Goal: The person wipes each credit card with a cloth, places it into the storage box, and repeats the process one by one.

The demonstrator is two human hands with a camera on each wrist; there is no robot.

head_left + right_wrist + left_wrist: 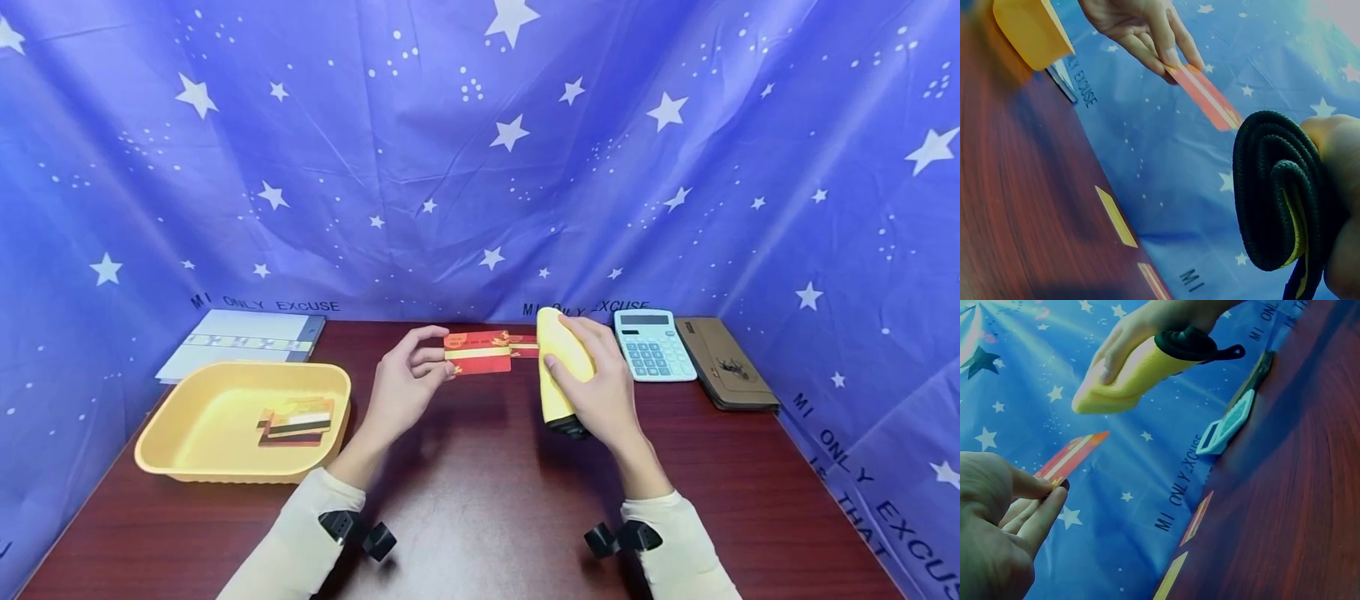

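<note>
My left hand (403, 383) pinches a red card (477, 364) with a gold stripe by its left end, between thumb and fingers, above the table. In my right hand (606, 383) is a folded yellow cloth (557, 387) with black edging, its layers visible in the right wrist view as a dark roll (1279, 187). A small gap separates cloth and card in the left wrist view. Behind them another red card (528, 352) lies on the table, partly hidden in the head view. Beside it lies a yellow card (1170, 577), seen in both wrist views.
At left stands a yellow basin (202, 425) with several cards (298, 422) inside. Behind it lies a pale notebook (240, 329). A light blue calculator (656, 354) and a brown wallet-like case (723, 362) are at back right. A starred blue curtain (420, 167) borders the dark wooden table (480, 500).
</note>
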